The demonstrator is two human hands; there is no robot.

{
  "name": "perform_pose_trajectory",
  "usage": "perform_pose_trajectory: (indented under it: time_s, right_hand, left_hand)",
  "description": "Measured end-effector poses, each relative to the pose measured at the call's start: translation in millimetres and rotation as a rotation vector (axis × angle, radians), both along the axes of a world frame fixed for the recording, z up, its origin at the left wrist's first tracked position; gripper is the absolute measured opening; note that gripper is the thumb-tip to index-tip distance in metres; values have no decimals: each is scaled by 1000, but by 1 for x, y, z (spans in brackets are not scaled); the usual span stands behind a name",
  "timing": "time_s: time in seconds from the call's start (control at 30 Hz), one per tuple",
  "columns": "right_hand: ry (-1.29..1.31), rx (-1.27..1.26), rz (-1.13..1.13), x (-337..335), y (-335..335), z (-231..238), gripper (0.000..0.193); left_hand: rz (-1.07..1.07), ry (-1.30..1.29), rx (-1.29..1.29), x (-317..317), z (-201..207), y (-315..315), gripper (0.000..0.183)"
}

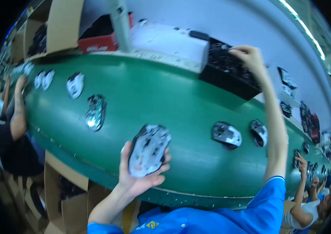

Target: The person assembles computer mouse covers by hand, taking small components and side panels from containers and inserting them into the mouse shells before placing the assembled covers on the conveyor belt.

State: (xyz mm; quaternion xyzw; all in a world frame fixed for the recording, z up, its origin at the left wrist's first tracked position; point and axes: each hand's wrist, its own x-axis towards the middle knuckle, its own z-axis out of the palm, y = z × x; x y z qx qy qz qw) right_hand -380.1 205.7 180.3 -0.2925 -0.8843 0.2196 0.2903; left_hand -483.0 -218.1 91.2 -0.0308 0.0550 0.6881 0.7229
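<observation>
My left hand (137,184) grips a computer mouse shell (148,151) above the near part of the green belt, thumb on one side and fingers round the other. The shell's pale grey face, with dark openings in it, is turned up. Stretched far to the right, my right hand (251,58) is over a black box (227,86) full of small black parts (229,58). Its fingertips are drawn together at the parts; whatever they hold is too small to make out.
Along the green belt (165,89) lie a mouse with an exposed shiny inside (96,112), a white mouse shell (75,85) and two grey-and-white mice (227,135) at right. A red box (99,43) stands behind a post (119,25). Co-workers sit at both ends.
</observation>
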Motion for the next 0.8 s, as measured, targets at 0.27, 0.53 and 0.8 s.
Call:
perform_pose_trajectory:
  time_s: [0.27,0.53,0.8]
  right_hand:
    - [22,242,792,48,-222,36,12]
    - [-120,430,937,84,-276,39,16]
    - [-214,571,904,105,-309,46,11]
  left_hand:
    - [17,426,-128,21,34,2,65]
    - [-159,777,-89,53,61,-24,56]
    - [-115,1359,-143,67,87,-40,63]
